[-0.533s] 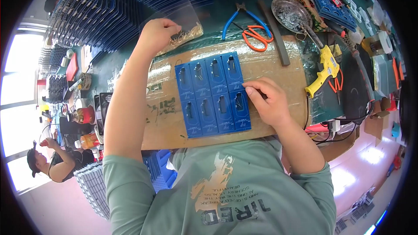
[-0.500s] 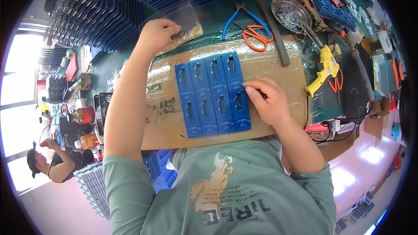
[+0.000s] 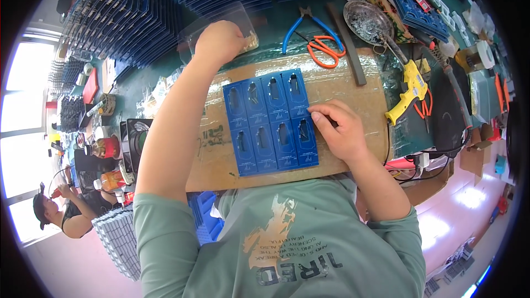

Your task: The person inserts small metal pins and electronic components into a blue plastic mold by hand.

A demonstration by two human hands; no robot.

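From the head camera I see my left hand stretched far up the table, its fingers curled shut inside a clear plastic tray of small parts; whether they pinch a part I cannot tell. My right hand rests at the right edge of the block of blue cards, which lies on the cardboard sheet in the middle of the table. The right fingers are bent closed, tips pressing the lower right card.

The risks I judge from here: the left arm crosses over the cards, so pulling it back low could sweep them out of their rows. The clear tray is light and could tip under the digging hand and spill parts. The right hand's pressure is on one corner only, so the other cards may slide.

Against the frame half a second ago, almost nothing differs: both hands keep their places, the cards lie as they did, and the glue gun, pliers and scissors are untouched.
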